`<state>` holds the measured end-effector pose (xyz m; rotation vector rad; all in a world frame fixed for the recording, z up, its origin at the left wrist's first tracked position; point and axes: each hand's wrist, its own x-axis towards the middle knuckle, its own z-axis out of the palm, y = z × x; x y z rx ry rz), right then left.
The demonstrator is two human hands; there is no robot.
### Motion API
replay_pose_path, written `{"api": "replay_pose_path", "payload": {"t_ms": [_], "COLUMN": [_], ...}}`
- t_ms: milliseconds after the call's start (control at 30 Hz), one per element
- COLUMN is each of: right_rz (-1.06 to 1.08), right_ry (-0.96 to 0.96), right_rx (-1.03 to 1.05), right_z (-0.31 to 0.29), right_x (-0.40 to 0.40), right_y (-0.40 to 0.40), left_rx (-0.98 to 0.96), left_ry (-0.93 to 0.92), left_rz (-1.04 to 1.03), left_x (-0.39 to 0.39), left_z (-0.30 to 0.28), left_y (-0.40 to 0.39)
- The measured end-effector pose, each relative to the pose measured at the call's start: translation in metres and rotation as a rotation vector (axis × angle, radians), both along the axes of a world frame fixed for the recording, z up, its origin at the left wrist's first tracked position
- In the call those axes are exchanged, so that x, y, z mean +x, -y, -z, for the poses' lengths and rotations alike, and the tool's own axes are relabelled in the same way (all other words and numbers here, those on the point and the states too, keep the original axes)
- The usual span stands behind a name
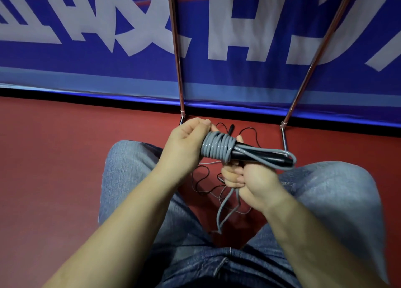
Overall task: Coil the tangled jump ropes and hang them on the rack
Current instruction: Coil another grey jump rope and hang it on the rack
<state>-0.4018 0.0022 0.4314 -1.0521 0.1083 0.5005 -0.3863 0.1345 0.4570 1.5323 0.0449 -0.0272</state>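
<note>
A grey jump rope [218, 146] is wound in several tight turns round its black handles [258, 155], which point to the right. My left hand [186, 143] grips the left end of that bundle. Just below it, my right hand [253, 180] holds the loose grey strands, which hang down between my knees to about [221, 218]. A second, thin black rope [208, 179] lies tangled on the red floor under my hands, one black handle [230, 129] showing behind the bundle. The rack's two metal legs [176, 49] rise in front of me.
My knees in blue jeans [130, 168] flank the ropes. A blue and white banner [86, 55] hangs behind the rack. The rack's right leg [314, 57] slants up to the right, its foot [284, 136] on the red floor [54, 157].
</note>
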Motion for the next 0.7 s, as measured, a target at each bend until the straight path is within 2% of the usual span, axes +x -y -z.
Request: {"api": "replay_pose_path", "payload": {"t_ms": [100, 233, 433, 567, 700], "right_rz": [0.074, -0.026, -0.203, -0.116, 0.054], "right_ry": [0.057, 0.154, 0.533, 0.678, 0.77], "right_rx": [-0.156, -0.372, -0.886, -1.041, -1.06], "right_z": [0.001, -0.001, -0.007, -0.023, -0.029], "right_x": [0.002, -0.002, -0.01, -0.01, 0.001], "right_y": [-0.005, -0.004, 0.003, 0.012, 0.027], "left_rx": [0.137, 0.273, 0.546, 0.663, 0.637], "left_ry": [0.048, 0.116, 0.126, 0.081, 0.104], "left_rz": [-0.098, -0.203, -0.289, -0.216, 0.016], "left_x": [0.003, 0.008, 0.014, 0.016, 0.014], "left_z": [0.003, 0.005, 0.015, 0.017, 0.017], "left_y": [-0.001, -0.008, -0.018, -0.025, -0.029]}}
